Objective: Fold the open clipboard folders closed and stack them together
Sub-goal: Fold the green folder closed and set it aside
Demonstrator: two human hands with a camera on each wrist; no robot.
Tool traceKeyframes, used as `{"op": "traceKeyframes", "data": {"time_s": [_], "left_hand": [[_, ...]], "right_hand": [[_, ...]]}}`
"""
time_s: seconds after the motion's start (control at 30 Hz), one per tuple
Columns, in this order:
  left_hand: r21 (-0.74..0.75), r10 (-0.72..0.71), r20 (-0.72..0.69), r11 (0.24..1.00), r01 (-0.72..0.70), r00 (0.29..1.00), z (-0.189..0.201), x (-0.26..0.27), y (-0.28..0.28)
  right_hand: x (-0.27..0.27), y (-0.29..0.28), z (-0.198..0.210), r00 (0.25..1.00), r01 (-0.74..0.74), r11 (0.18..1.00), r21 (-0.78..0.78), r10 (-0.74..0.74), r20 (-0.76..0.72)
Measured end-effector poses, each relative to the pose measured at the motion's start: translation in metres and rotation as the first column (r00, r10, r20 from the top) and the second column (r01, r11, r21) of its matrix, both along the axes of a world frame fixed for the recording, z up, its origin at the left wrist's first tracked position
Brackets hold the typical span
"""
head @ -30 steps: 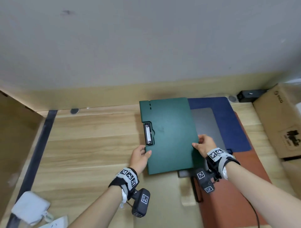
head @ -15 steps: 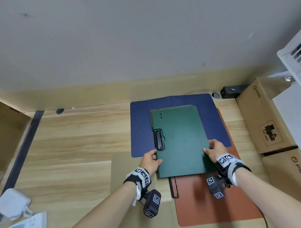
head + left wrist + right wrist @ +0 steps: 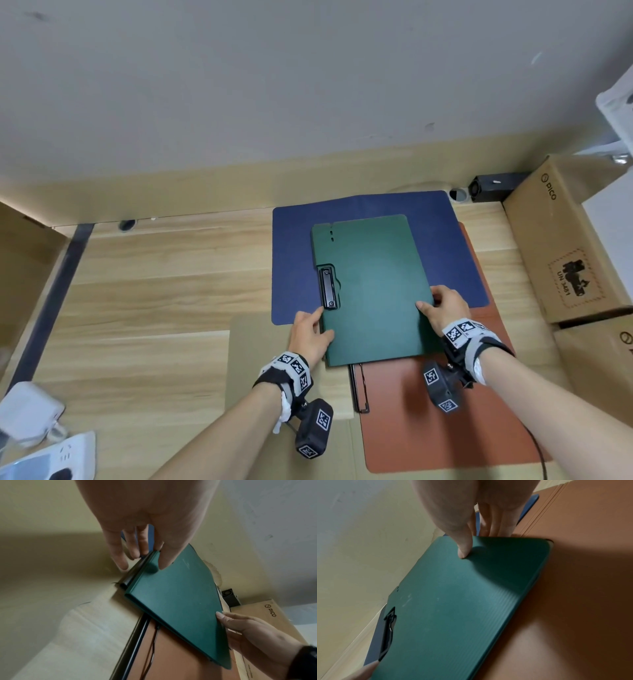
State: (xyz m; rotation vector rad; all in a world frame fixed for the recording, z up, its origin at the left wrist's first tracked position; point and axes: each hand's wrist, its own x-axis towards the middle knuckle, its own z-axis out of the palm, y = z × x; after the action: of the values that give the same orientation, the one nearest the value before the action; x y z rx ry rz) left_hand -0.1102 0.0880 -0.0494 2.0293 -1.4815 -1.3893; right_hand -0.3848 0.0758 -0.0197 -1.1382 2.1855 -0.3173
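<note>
A closed green clipboard folder (image 3: 373, 291) with a black clip (image 3: 327, 288) on its left edge is held by both hands. It lies over an open blue folder (image 3: 294, 257) and partly over an orange-brown folder (image 3: 428, 421). My left hand (image 3: 310, 334) grips its near left edge, thumb on top (image 3: 164, 561) and fingers underneath. On the right edge my right hand (image 3: 442, 308) pinches it, thumb (image 3: 462, 547) pressed on the cover and fingers below. In the left wrist view the green folder (image 3: 180, 595) looks slightly lifted at its near end.
Cardboard boxes (image 3: 565, 246) stand along the right edge of the wooden table (image 3: 154, 291). A black device (image 3: 493, 186) sits at the back by the wall. White items (image 3: 30, 411) lie at the near left. A flat cardboard sheet (image 3: 260, 342) and a second black clip (image 3: 358, 387) lie beneath the folders.
Both hands have carried the green folder to the right, from beside the blue folder to on top of it. Over the last half second it has barely shifted.
</note>
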Motion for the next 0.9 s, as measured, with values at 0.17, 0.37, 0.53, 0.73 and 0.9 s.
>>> {"op": "traceKeyframes", "data": {"time_s": [0.17,0.37,0.53,0.73,0.9], "left_hand": [[0.142,0.128,-0.137,0.984,-0.108,0.982,0.004,-0.004,-0.008],[0.348,0.295,-0.268,0.917,-0.194,0.917,0.024,0.000,-0.017],[0.409,0.334,-0.333,0.894,-0.184,0.882,0.023,0.010,-0.019],[0.409,0.428,-0.378,0.873,-0.267,0.821,0.023,0.040,-0.025],[0.303,0.416,-0.396,0.901,-0.311,0.818,0.033,0.087,-0.031]], "right_hand": [[0.007,0.000,-0.001,1.000,-0.019,1.000,0.025,0.020,-0.020],[0.020,-0.004,-0.006,0.998,0.058,0.998,-0.005,-0.058,0.035],[0.033,-0.008,-0.003,0.959,0.224,0.974,-0.015,-0.218,0.180],[0.059,-0.019,0.007,0.947,0.261,0.960,-0.102,-0.234,0.223],[0.108,-0.031,0.011,0.949,0.239,0.963,-0.127,-0.205,0.239]]}}
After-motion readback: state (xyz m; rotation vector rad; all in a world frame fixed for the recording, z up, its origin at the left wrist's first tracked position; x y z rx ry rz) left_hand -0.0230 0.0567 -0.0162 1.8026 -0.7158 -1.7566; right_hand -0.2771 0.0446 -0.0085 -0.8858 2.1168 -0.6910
